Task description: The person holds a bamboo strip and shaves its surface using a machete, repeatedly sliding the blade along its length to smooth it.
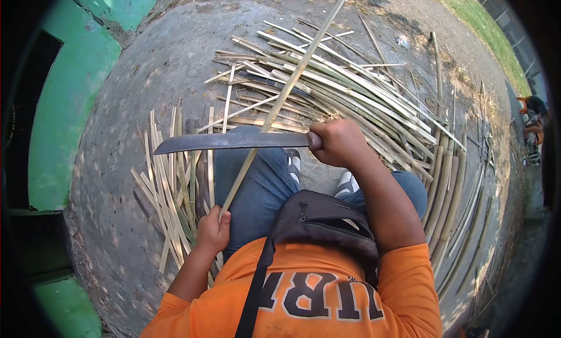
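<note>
A long bamboo strip slants up and away from my lap, its near end gripped in my left hand beside my left thigh. Closed around a wooden handle, my right hand holds a machete out over my knees. The long, dark blade points left and crosses over the strip, which passes beneath it. Fingers of the right hand wrap the handle and hide most of it.
A large pile of split bamboo strips covers the ground ahead. More strips lie at my left, and bamboo poles at my right. A green wall stands left. Another person is at the far right.
</note>
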The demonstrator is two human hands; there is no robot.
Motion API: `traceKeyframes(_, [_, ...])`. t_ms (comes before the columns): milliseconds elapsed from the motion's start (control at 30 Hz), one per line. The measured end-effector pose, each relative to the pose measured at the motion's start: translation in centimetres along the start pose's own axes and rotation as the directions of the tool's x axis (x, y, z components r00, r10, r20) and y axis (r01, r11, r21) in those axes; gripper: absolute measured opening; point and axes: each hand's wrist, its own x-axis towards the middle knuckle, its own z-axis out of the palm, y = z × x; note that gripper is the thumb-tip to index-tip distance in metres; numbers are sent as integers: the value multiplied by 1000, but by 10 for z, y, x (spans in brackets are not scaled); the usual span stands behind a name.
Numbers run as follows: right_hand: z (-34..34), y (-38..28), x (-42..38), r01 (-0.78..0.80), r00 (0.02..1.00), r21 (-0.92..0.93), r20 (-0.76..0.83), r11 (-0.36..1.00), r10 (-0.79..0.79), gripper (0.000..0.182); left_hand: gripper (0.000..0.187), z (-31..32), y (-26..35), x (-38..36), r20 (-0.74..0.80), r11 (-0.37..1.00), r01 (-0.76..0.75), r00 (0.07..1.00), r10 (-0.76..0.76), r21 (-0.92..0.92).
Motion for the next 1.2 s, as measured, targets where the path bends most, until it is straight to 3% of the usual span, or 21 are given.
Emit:
traceKeyframes(267, [-1, 3, 3, -3, 1000, 9, -15, 1000, 3, 8, 51, 2, 2, 0, -9, 1000, 9, 1000, -9, 24])
traceKeyframes(500, [-1, 23, 6, -140, 990, -37, -16, 989, 140, 23, 52, 1, 3, 0, -11, 999, 11, 1000, -11, 32])
traceKeyframes(900, [1, 10, 2, -34, 998, 70, -53, 997, 38, 14, 53, 2, 2, 1, -4, 1000, 18, 1000, -18, 15])
traceKeyframes(1000, [-4, 7, 5, -105, 994, -55, -42, 993, 103, 13, 53, 2, 1, 1, -7, 1000, 18, 1000, -18, 17])
traceKeyframes(1200, [2, 9, 9, -121, 991, -81, -69, 989, 116, 16, 53, -2, 4, 1, -9, 999, 27, 1000, -27, 27])
